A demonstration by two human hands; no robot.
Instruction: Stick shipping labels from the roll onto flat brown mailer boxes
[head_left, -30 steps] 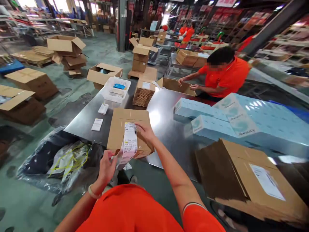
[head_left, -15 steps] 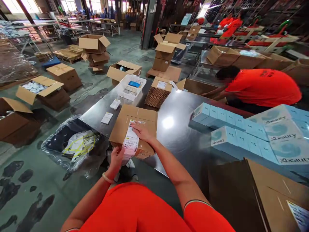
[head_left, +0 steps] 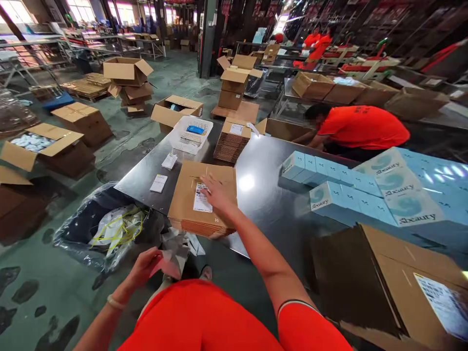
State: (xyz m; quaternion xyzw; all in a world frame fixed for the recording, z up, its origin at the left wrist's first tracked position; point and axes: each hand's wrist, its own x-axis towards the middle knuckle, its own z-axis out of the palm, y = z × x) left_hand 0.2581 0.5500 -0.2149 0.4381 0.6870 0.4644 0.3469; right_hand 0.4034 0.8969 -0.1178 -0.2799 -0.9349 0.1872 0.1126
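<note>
My right hand [head_left: 218,195] lies with spread fingers on the white printed shipping label [head_left: 202,201], pressing it to the top of a stack of flattened cardboard boxes [head_left: 183,187]. My left hand [head_left: 146,265], off the table's near edge, pinches a blurred pinkish strip of label paper [head_left: 166,265]. Two small piles of white slips, a nearer one [head_left: 158,183] and a farther one [head_left: 169,161], sit left of the stack. Behind it, a bundle of folded cartons [head_left: 231,144] carries another label.
A white plastic basket [head_left: 178,130] holds a blue packet. Light-blue boxes [head_left: 365,202] line the table's right side, with a large carton [head_left: 398,263] at the near right. A lined waste bin [head_left: 78,226] stands left. A co-worker in orange [head_left: 360,127] bends over a carton beyond the table.
My left hand has moved down and left, away from the stack, with the pinkish strip. The label's lower end no longer hangs over the stack's edge. My right hand stays on the label.
</note>
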